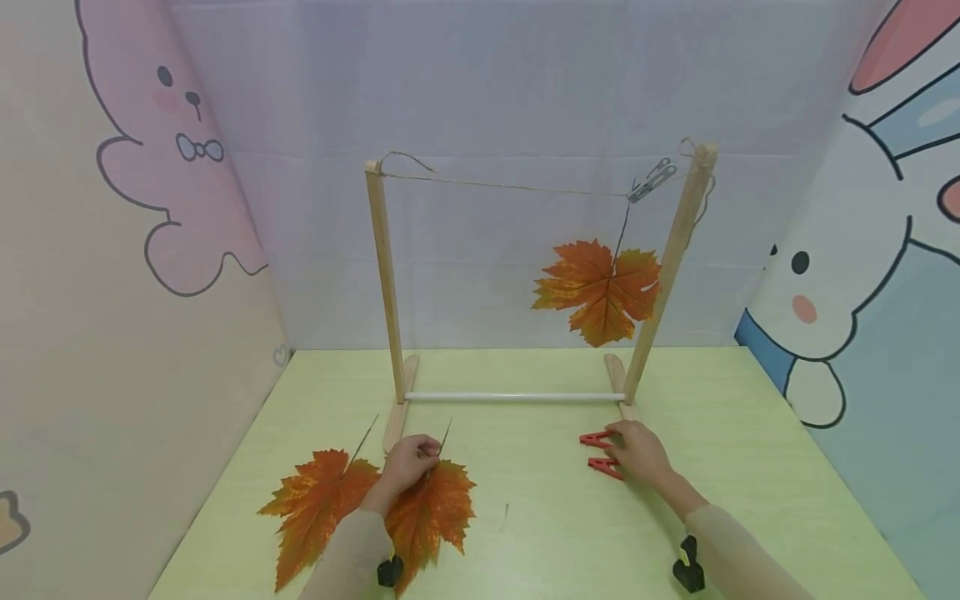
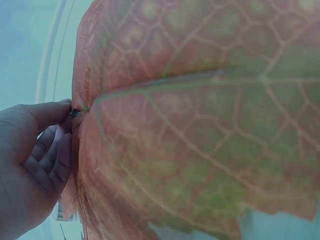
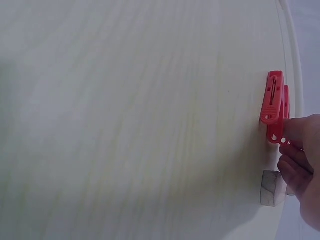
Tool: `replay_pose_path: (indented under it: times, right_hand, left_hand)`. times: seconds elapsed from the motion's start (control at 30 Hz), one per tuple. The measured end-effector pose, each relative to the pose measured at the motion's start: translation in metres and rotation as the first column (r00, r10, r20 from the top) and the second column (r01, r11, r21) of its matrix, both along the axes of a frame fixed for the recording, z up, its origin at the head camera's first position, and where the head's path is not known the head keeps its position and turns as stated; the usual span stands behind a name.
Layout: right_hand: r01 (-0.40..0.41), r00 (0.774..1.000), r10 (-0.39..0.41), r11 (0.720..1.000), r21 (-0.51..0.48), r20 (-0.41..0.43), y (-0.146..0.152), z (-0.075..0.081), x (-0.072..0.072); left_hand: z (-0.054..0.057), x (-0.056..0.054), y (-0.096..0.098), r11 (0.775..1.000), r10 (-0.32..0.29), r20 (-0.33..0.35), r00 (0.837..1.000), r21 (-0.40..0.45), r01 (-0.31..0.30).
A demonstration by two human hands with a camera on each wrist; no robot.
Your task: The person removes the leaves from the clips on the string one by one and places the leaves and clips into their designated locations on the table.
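My left hand (image 1: 411,463) pinches the dark stem of an orange maple leaf (image 1: 442,504) near where stem meets blade. In the left wrist view the leaf (image 2: 190,125) fills most of the picture, its base at the thumb and fingertips of the left hand (image 2: 35,155). My right hand (image 1: 643,452) is over the table at two red clothespins. Its thumb and fingers pinch the handle end of the farther clothespin (image 1: 596,438); the nearer clothespin (image 1: 604,467) lies just beside. The right wrist view shows the right hand (image 3: 305,165) behind the nearer clothespin (image 3: 273,97).
Another orange maple leaf (image 1: 318,508) lies at the left. A wooden frame (image 1: 386,283) with a white crossbar (image 1: 513,397) stands behind the hands. From its string (image 1: 510,187), a grey clothespin (image 1: 652,182) holds a hanging maple leaf (image 1: 600,292) near the right post.
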State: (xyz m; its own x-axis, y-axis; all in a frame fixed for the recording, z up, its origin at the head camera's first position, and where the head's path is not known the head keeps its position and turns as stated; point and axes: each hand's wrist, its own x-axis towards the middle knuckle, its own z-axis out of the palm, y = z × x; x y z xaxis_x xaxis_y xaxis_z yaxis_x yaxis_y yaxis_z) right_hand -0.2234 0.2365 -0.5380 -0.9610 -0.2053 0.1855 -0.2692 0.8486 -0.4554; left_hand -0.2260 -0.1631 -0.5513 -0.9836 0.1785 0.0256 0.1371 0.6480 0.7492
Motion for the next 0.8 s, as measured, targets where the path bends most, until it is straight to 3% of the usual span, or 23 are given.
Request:
replay_pose_path:
  times: [0.17,0.33,0.6,0.8]
  right_hand:
    - [-0.019,1.0,0.019,0.999,-0.03,0.022,0.003,0.001,-0.002]
    - [-0.045,0.999,0.046,0.998,-0.05,0.007,0.007,0.007,-0.002]
    - [-0.097,0.995,0.096,0.994,-0.044,-0.015,0.014,0.031,0.001]
    - [-0.13,0.991,0.13,0.991,-0.024,-0.016,0.022,0.054,0.0]
  left_hand:
    - [-0.003,-0.002,-0.001,1.0,0.018,-0.017,1.0,-0.002,-0.018]
    - [0.001,-0.005,0.001,1.0,0.016,-0.022,1.0,-0.002,-0.016]
    - [0.024,-0.013,0.006,0.998,-0.028,-0.13,0.991,-0.056,0.02]
    - [0.045,-0.021,0.014,0.997,-0.034,-0.163,0.986,-0.069,0.023]
